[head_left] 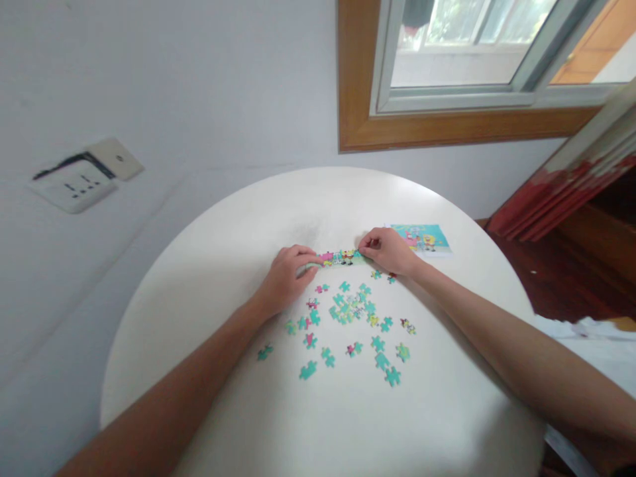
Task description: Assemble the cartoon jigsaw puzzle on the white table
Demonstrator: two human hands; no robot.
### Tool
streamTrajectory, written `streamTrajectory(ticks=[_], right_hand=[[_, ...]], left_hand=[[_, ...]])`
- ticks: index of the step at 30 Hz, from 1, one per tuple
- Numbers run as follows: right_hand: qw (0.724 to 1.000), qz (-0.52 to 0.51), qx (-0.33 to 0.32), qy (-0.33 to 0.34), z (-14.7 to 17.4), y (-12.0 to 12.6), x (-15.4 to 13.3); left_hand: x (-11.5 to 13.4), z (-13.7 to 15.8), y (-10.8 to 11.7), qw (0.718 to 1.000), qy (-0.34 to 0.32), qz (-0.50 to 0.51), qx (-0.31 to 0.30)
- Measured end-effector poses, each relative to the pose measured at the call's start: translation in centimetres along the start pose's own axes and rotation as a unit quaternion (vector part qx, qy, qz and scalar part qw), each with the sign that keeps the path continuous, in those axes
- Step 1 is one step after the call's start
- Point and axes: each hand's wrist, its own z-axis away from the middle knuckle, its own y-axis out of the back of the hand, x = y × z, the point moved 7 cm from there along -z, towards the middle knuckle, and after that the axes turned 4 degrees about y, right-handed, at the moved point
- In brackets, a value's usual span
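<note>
A joined strip of jigsaw puzzle (342, 258), with pink, yellow and teal cartoon figures, lies flat on the white round table (228, 245). My left hand (291, 275) holds the strip's left end between its thumb and fingers, which cover part of it. At the right end, my right hand (385, 246) is closed in a pinch on a small teal puzzle piece (358, 254), touching or very near the strip. The fingertips partly hide that piece. Loose puzzle pieces (348, 308), mostly teal, lie scattered in front of the strip, some overlapping in a cluster.
Beyond my right wrist lies a picture card (432, 238) with matching cartoon figures. Behind the table are a white wall (223, 86) and a wood-framed window (358, 126). A socket (77, 185) is on the wall at left, and a red-and-cream curtain (561, 192) hangs at right.
</note>
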Motion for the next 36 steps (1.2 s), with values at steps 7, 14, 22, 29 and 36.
streamTrajectory(ticks=[7, 14, 22, 29, 36], right_hand=[[0.999, 0.007, 0.036, 0.004, -0.2, 1.0, 0.1], [0.996, 0.023, 0.039, 0.080, 0.1, 1.8, -0.5], [0.993, 0.040, 0.060, 0.098, 0.1, 1.8, -0.7], [0.990, 0.057, 0.030, 0.123, 0.3, 1.0, -0.9], [0.986, 0.042, 0.137, 0.082, 0.4, 3.6, -0.3]], left_hand=[[0.2, 0.0, 0.1, 1.000, 0.005, 0.008, -0.002], [-0.1, -0.1, 0.8, 0.999, 0.030, 0.016, 0.029], [-3.0, 0.0, 1.0, 0.992, 0.114, -0.042, 0.044], [-3.3, 0.1, 1.2, 0.990, 0.134, -0.049, 0.008], [-3.2, 0.0, 1.5, 0.991, 0.127, -0.039, -0.003]])
